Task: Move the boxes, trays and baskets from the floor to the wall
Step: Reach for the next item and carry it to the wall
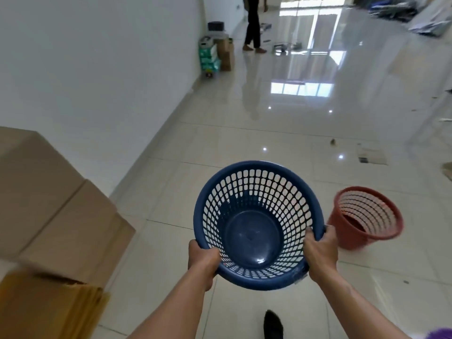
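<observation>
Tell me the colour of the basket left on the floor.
Reddish-brown basket, seen in the head view.

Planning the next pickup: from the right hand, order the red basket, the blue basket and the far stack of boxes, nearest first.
1. Blue basket, held by the right hand at its rim.
2. Red basket, on the floor, right.
3. Stack of boxes, far along the left wall.

Red basket [365, 217] on tiled floor [244, 143]

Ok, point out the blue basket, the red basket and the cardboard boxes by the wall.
blue basket [254, 243]: head view, on its solid inner bottom.
red basket [342, 221]: head view, on its outer side wall.
cardboard boxes [36, 192]: head view, on the top face of the nearest stack.
</observation>
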